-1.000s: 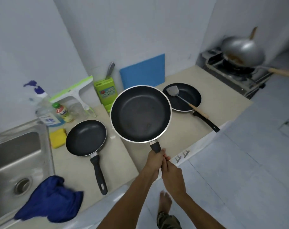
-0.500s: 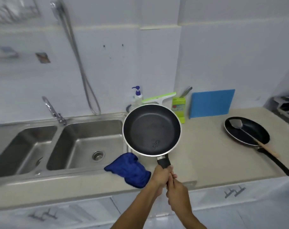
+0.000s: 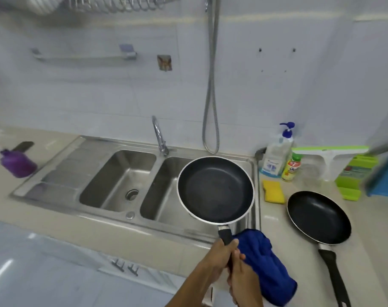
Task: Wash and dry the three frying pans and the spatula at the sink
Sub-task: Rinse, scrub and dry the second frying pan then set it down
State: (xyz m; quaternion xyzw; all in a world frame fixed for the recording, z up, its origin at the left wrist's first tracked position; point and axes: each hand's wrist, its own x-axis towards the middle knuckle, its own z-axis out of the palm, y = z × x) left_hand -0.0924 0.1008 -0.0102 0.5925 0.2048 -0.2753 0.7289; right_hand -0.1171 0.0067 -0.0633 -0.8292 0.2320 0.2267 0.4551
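I've got left hand (image 3: 219, 254) and right hand (image 3: 244, 276) both wrapped round the handle of the big pan (image 3: 215, 189), held over the sink (image 3: 159, 191) right basin; second pan (image 3: 317, 218) flat on desk (image 3: 275, 224), right, clear of it.

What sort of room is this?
Most likely a home kitchen: a steel double sink with a tap, a frying pan held over it, and a soap bottle and sponge on the counter.
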